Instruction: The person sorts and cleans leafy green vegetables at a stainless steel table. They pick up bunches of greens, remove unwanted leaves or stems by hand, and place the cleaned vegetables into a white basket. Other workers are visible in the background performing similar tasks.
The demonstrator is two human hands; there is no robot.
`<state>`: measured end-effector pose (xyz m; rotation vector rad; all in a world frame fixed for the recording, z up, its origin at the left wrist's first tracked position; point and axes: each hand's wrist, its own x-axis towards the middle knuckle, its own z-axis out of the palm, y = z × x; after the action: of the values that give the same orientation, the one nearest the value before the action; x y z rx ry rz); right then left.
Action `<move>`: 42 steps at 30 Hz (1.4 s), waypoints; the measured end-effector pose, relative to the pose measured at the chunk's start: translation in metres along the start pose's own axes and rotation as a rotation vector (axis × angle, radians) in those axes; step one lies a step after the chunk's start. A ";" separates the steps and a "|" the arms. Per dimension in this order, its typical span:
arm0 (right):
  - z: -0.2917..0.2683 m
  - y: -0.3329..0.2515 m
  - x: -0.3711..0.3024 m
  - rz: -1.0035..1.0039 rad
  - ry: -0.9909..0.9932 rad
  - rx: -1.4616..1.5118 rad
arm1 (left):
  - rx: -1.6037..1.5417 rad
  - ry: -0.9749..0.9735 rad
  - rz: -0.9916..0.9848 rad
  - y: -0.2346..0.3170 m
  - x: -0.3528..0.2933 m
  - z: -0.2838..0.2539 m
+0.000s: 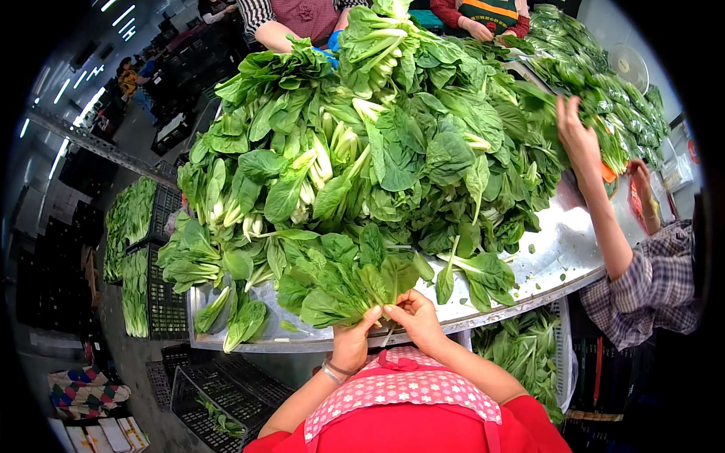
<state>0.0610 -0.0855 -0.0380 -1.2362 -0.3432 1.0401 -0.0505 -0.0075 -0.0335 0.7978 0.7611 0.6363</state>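
Note:
My left hand [352,343] and my right hand [417,325] meet at the table's near edge, thumbs almost touching. Both are closed on a bunch of leafy greens [332,291], whose broad leaves fan out away from me. A thin, narrow strip hangs below my fingers; I cannot make out what it is. Just beyond the bunch rises a large heap of leafy greens [445,158] with pale stalks. Loose leaves [245,321] lie to its left, and a few stems with leaves [483,275] rest to its right on the metal table [559,260].
Across the heap, co-workers stand, one with a blue glove [334,41]. At right, a co-worker's bare hand [578,140] touches greens. Black crates [168,291] with greens stand at left, another black crate [219,408] below. A white crate [563,355] of greens sits under the table.

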 end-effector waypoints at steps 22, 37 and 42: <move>0.004 0.006 -0.005 0.000 0.002 0.169 | -0.081 -0.043 0.007 0.000 0.002 0.002; 0.006 -0.016 -0.011 -0.718 0.027 -0.902 | -0.196 -0.078 -0.027 -0.001 -0.002 0.000; 0.006 -0.023 -0.015 -0.797 -0.063 -0.895 | -0.283 -0.117 -0.087 0.003 -0.003 -0.001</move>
<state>0.0595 -0.0934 -0.0115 -1.6185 -1.3258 0.1935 -0.0533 -0.0075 -0.0300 0.5345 0.5795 0.5981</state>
